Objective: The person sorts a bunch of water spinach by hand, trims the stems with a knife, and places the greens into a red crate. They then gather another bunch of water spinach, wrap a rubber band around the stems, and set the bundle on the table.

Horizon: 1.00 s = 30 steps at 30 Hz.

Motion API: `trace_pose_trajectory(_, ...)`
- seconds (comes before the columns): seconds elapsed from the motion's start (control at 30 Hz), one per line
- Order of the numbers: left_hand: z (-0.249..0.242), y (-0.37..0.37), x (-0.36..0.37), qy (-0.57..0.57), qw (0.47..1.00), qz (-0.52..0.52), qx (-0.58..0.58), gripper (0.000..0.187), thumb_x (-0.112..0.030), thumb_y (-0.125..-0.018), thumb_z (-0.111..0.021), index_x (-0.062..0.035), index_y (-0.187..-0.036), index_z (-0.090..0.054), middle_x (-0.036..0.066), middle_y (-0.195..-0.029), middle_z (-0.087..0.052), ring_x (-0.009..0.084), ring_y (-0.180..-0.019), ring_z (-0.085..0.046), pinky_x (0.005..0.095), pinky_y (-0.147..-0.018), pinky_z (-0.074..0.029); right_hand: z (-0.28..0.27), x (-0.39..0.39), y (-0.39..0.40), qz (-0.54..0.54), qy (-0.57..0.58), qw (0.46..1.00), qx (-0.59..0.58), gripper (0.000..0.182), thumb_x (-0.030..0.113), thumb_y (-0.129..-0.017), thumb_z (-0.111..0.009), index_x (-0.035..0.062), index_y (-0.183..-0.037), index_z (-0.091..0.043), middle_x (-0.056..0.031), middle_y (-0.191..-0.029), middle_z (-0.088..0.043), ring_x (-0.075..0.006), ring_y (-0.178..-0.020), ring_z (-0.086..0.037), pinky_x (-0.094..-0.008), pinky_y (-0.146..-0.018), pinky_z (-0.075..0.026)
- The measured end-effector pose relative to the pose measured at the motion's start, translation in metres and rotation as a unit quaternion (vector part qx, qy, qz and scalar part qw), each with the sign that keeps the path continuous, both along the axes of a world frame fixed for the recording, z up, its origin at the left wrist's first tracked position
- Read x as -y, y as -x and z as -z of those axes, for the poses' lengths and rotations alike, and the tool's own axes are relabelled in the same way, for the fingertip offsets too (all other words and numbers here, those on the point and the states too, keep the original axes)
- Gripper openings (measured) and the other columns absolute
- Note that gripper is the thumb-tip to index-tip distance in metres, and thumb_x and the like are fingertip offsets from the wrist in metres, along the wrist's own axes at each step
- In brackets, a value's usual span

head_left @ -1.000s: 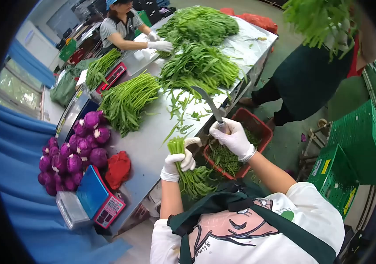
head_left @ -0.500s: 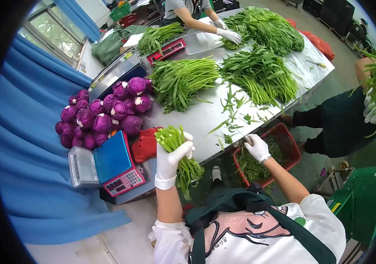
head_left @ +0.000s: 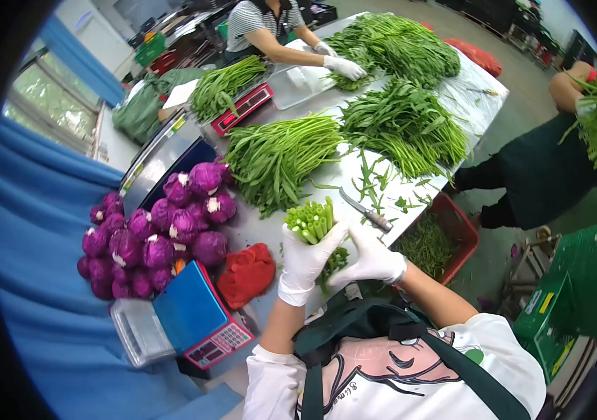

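Both of my hands wear white gloves. My left hand is wrapped round a bundle of green stems, cut ends up. My right hand is beside the bundle, thumb and fingers apart, with its fingertips near my left hand. A knife with a brown handle lies on the metal table, just beyond my right hand, among loose leaves. Behind it are a pile of long greens and another pile. A red cloth lies left of my left hand.
Purple cabbages are heaped at the left, behind a blue-topped scale. A red crate of trimmings stands below the table's right edge. A co-worker's gloved hands touch greens across the table. Another person stands at the right.
The knife has left my right hand and lies on the table. My right hand has moved left to the bundle. My left hand has shifted right with the bundle, and the view has turned.
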State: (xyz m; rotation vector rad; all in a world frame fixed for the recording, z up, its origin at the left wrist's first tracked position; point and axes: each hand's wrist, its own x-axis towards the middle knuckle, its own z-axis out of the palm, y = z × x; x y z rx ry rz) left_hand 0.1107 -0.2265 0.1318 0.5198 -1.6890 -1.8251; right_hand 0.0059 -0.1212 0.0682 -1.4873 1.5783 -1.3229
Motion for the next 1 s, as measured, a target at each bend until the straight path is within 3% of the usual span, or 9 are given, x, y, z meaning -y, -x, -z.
trace_pose_trajectory(0.13,0.011,0.019,-0.004,0.023,0.999,-0.003,-0.04,0.018,0.003,-0.075,-0.072,-0.0028,-0.088,-0.061,0.001,-0.08,-0.061,0.0098,-0.071,-0.057,0.0243,-0.066,-0.047,0.016,0.027,-0.024,0.149,0.064,0.986,0.045,0.084,0.012,-0.069,-0.075,0.0,-0.138,-0.03,-0.0197,-0.133,-0.044,-0.0314,-0.122,-0.045,-0.0378,-0.103,-0.035)
trace_pose_trajectory(0.27,0.01,0.03,0.001,-0.037,0.993,0.097,-0.059,0.053,-0.006,-0.065,-0.083,0.0004,-0.107,-0.053,0.006,-0.091,-0.064,0.0131,-0.078,-0.062,0.0281,-0.07,-0.052,0.042,0.029,-0.016,0.207,0.033,0.977,-0.045,0.051,0.01,-0.076,-0.067,-0.002,-0.123,-0.049,-0.0158,-0.114,-0.058,-0.0255,-0.108,-0.056,-0.0345,-0.092,-0.044)
trace_pose_trajectory(0.3,0.019,0.029,0.016,-0.048,0.984,0.169,-0.018,0.08,-0.014,-0.061,-0.087,0.0012,-0.126,-0.042,0.013,-0.112,-0.059,0.0202,-0.103,-0.058,0.0351,-0.089,-0.047,0.059,0.034,0.002,0.189,0.046,0.981,0.012,0.037,0.011,-0.08,-0.065,-0.0022,-0.113,-0.055,-0.0134,-0.1,-0.063,-0.0216,-0.097,-0.06,-0.0333,-0.086,-0.047)
trace_pose_trajectory(0.37,0.019,0.029,0.029,0.082,0.99,0.035,-0.106,0.095,-0.027,-0.064,-0.085,0.0012,-0.138,-0.033,0.017,-0.131,-0.048,0.0259,-0.126,-0.043,0.0409,-0.107,-0.031,0.033,0.026,0.026,0.194,-0.04,0.933,0.299,0.027,0.015,-0.081,-0.066,-0.0002,-0.102,-0.059,-0.0091,-0.092,-0.063,-0.0159,-0.086,-0.061,-0.0298,-0.079,-0.048)
trace_pose_trajectory(0.43,0.031,0.012,0.05,-0.006,0.996,0.032,-0.088,0.099,-0.04,-0.072,-0.077,-0.0005,-0.144,-0.023,0.018,-0.143,-0.034,0.0275,-0.136,-0.028,0.0416,-0.113,-0.017,0.018,0.023,0.054,0.15,0.02,0.839,0.522,0.023,0.022,-0.083,-0.067,0.0025,-0.093,-0.06,-0.0057,-0.085,-0.062,-0.0112,-0.077,-0.058,-0.0265,-0.072,-0.048)
trace_pose_trajectory(0.53,0.054,-0.013,0.078,-0.026,0.999,0.022,-0.009,0.082,-0.043,-0.082,-0.066,0.0,-0.141,-0.03,0.016,-0.141,-0.039,0.027,-0.133,-0.035,0.0407,-0.11,-0.023,0.01,0.021,0.072,0.33,-0.059,0.905,0.262,0.026,0.023,-0.083,-0.065,0.0032,-0.097,-0.058,-0.0048,-0.083,-0.061,-0.0112,-0.075,-0.058,-0.0257,-0.068,-0.048)
trace_pose_trajectory(0.73,0.058,-0.003,0.098,0.002,0.997,0.072,0.023,0.057,-0.014,-0.084,-0.064,0.0033,-0.134,-0.042,0.014,-0.136,-0.046,0.0234,-0.129,-0.04,0.0351,-0.108,-0.029,0.017,0.046,0.074,0.165,-0.07,0.928,0.327,0.028,0.015,-0.079,-0.067,0.0016,-0.101,-0.056,-0.0051,-0.082,-0.062,-0.0117,-0.074,-0.059,-0.0264,-0.07,-0.049)
trace_pose_trajectory(0.9,0.045,0.049,0.092,0.072,0.988,0.095,0.094,0.07,-0.02,-0.074,-0.077,0.0061,-0.13,-0.045,0.018,-0.124,-0.055,0.0208,-0.115,-0.052,0.0315,-0.1,-0.038,0.005,0.072,0.063,0.08,-0.029,0.957,0.278,0.029,0.014,-0.078,-0.067,0.001,-0.102,-0.058,-0.0039,-0.083,-0.063,-0.011,-0.079,-0.059,-0.0266,-0.077,-0.048)
trace_pose_trajectory(1.0,0.037,0.072,0.091,0.001,0.984,0.156,0.082,0.044,-0.014,-0.076,-0.073,0.003,-0.114,-0.058,0.012,-0.112,-0.063,0.0176,-0.101,-0.059,0.0303,-0.091,-0.045,0.012,0.088,0.061,0.023,-0.013,0.978,0.205,0.058,0.02,-0.074,-0.073,0.0023,-0.124,-0.048,-0.0099,-0.112,-0.057,-0.0158,-0.105,-0.053,-0.0297,-0.092,-0.043)
